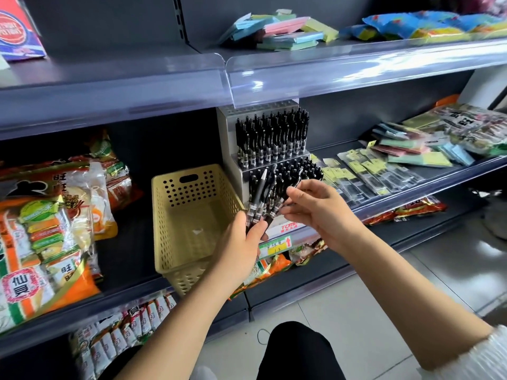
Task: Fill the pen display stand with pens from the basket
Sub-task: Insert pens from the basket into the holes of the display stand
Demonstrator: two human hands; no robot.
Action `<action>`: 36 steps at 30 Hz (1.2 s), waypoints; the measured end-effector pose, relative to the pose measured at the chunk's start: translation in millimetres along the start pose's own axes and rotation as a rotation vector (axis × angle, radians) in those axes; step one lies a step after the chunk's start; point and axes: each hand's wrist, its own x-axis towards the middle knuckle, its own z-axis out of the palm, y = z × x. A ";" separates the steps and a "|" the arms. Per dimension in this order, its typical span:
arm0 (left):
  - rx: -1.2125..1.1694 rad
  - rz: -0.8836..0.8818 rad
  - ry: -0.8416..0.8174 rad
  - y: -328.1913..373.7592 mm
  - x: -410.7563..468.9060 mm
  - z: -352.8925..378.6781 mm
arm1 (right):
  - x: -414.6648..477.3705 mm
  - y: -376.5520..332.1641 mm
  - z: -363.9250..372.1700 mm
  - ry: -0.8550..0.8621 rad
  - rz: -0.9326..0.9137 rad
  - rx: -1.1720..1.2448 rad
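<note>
Pens (259,200) fan from the clenched left grip (241,242), just right of the basket (175,198) rim. The right grip (321,209) pinches one of them before the display stand (229,138), whose lower tier is crowded. Red "TOME" lettering (288,224) marks its base, above a handwritten price tag (274,246) on the shelf edge (411,198).

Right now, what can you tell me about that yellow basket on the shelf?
The basket is pale yellow plastic, rectangular, its walls and floor dotted with round holes, with a slot handle in the far wall. It stands upright on the middle shelf, just left of the pen display stand, its near end poking past the shelf edge. It looks empty but for a small white scrap.
</note>
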 end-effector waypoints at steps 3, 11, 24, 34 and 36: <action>0.090 0.010 0.025 2.6 -1.0 4.1 | 2.5 -8.8 -7.7 0.003 0.008 -0.077; -0.026 0.005 0.162 4.4 7.7 -2.2 | 34.9 -45.9 -45.5 0.402 -0.324 -0.540; -0.161 0.029 0.151 5.2 8.6 -9.9 | 58.6 13.0 -32.4 0.498 -0.412 -0.954; -0.244 -0.004 0.131 -0.9 10.7 -12.5 | 74.1 30.4 -27.7 0.463 -0.258 -1.051; -0.268 0.006 0.122 0.7 10.2 -12.5 | 75.5 36.5 -29.1 0.443 -0.187 -1.077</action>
